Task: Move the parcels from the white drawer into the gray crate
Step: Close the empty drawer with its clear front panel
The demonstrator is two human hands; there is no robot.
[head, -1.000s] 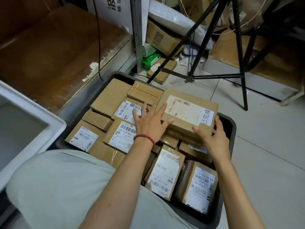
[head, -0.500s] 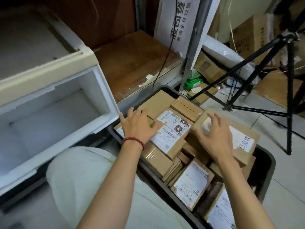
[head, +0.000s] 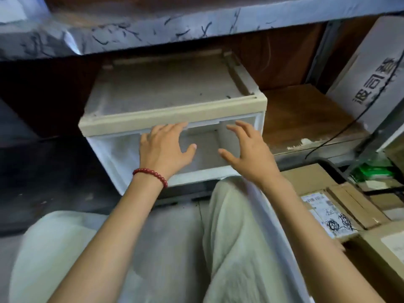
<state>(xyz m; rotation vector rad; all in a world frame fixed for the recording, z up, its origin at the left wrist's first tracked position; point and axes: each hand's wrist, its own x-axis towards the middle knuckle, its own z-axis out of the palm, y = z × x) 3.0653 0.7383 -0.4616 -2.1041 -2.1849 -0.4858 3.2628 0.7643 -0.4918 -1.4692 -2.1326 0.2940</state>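
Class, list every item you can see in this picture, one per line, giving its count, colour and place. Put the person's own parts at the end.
white drawer: one, white, centre, pulled open, no parcels visible inside
drawer cabinet: one, cream, centre, under the shelf
shelf: one, grey and scuffed, across the top
wooden board: one, brown, right of the cabinet
white carton: one, white with dark print, upper right
cable: one, black, running over the board
parcels: several, brown with white labels, lower right
green packet: one, green, right edge
bracelet: one, red beads, left wrist
left hand: open, empty, at the drawer mouth
right hand: open, empty, at the drawer mouth
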